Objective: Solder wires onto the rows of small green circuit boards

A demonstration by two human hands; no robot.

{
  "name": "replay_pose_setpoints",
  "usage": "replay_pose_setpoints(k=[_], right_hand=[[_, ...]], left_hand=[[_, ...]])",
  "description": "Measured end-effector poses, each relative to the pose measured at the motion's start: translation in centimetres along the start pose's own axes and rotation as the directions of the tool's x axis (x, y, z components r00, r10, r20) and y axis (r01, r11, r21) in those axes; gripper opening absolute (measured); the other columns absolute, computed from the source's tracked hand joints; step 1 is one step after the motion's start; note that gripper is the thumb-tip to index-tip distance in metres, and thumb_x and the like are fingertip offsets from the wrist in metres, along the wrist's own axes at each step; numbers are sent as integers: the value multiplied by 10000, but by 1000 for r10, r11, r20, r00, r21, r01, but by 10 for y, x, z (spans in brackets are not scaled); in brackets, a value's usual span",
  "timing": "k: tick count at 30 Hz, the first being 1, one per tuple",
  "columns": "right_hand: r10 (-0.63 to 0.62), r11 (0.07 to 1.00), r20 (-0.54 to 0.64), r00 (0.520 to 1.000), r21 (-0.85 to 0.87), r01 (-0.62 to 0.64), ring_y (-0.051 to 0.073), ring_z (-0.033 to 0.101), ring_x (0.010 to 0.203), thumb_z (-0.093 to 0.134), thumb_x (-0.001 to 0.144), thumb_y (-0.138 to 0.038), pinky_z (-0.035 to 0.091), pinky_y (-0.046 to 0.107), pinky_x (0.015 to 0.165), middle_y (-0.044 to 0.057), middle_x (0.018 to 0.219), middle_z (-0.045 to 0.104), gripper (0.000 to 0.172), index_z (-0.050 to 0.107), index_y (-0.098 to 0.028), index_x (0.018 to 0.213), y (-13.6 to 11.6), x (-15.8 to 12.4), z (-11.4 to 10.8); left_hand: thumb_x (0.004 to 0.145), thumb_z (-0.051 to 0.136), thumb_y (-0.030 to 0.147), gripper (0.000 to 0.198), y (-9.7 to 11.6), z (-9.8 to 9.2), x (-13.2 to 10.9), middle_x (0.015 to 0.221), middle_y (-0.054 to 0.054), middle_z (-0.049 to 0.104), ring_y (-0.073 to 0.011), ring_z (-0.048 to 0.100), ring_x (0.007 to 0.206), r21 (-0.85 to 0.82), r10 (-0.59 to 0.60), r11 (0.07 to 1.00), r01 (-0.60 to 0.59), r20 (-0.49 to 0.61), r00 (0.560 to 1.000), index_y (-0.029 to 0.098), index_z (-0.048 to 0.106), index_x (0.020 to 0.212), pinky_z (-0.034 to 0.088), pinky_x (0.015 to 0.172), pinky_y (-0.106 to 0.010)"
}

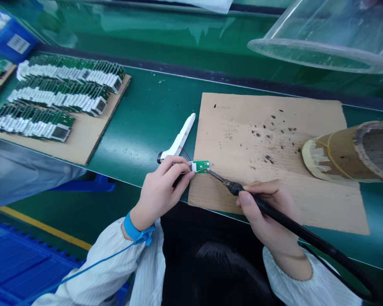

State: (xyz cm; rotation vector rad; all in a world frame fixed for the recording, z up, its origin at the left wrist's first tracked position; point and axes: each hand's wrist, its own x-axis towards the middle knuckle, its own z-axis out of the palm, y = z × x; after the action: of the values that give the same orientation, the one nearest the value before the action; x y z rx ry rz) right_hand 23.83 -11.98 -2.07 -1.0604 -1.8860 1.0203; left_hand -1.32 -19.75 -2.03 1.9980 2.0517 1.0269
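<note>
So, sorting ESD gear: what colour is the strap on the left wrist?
Blue wrist strap, clearest in the head view.

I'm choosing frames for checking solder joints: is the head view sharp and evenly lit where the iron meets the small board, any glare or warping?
Head view, centre: small green board and soldering iron tip are sharp and evenly lit, with soft shadows under the left hand and right hand. Head view, top: glare streaks on the green belt, clear dome blurred. Head view, edges: lines bow.
</note>
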Motion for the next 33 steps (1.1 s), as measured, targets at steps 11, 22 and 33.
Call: replay_pose_setpoints(k=[11, 22, 33], right_hand=[[-4, 1000, -4, 1000, -19, 4, 186, 733, 676, 804, 955, -302, 612, 315, 600, 10, 848, 743, 153, 673, -260, 1021, 0, -1, 0], [-4, 983, -81, 997, 181, 19, 162, 723, 671, 786, 972, -249, 613, 301, 605, 4, 843, 725, 139, 672, -233, 1050, 0, -1, 0], [-16, 904, -183, 983, 418, 92, 128, 711, 650, 726, 1012, -194, 612, 269, 618, -27, 808, 699, 102, 653, -214, 1080, -2, 4, 1]], left_hand=[[1054, 681, 212, 33, 1, 1, 0, 1138, -45, 709, -156, 724, 930, 1, -8, 1000, 8, -1, 1000, 200, 650, 1056, 552, 641, -225], [1054, 653, 152, 59, 0, -7, -1, 1170, -41, 675, -96, 648, 813, -142, -36, 989, 36, 3, 999, 197, 619, 1069, 463, 566, -175], [984, 761, 150, 253, -6, -12, -3, 830, 43, 448, -91, 428, 642, -47, -64, 997, 59, -106, 992, 215, 636, 1194, 427, 588, -189]])
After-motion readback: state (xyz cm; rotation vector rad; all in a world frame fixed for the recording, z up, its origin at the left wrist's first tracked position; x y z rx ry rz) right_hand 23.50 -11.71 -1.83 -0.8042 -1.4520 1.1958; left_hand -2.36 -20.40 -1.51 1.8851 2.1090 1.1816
